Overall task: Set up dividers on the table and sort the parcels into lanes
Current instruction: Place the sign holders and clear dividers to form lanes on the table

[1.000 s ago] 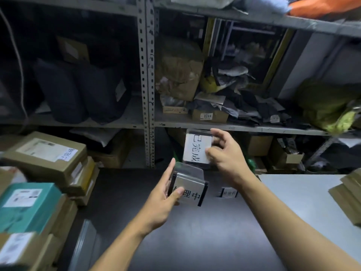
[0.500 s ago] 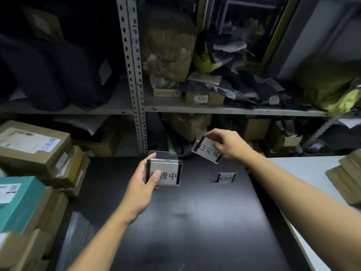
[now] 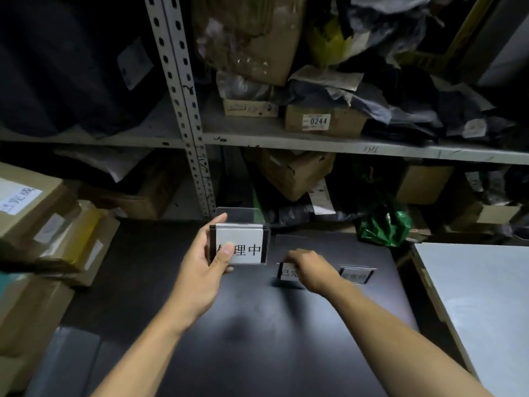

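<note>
My left hand (image 3: 201, 270) holds a clear acrylic sign divider (image 3: 240, 245) with a white printed card upright above the black table (image 3: 257, 339). My right hand (image 3: 310, 270) rests on a second sign divider (image 3: 287, 272), pressing it down onto the table near the far middle; my fingers hide most of its card. A third sign divider (image 3: 357, 274) stands on the table just right of my right hand. Cardboard parcels (image 3: 43, 224) are stacked at the left.
A metal shelf rack (image 3: 183, 116) crammed with boxes and bags stands behind the table. A green bag (image 3: 383, 227) lies at the table's far right corner. A white table (image 3: 486, 305) adjoins on the right.
My right hand has lowered its sign divider from mid-air down onto the table beside the third one. My left hand lifted its divider slightly farther forward. The camera tilted down.
</note>
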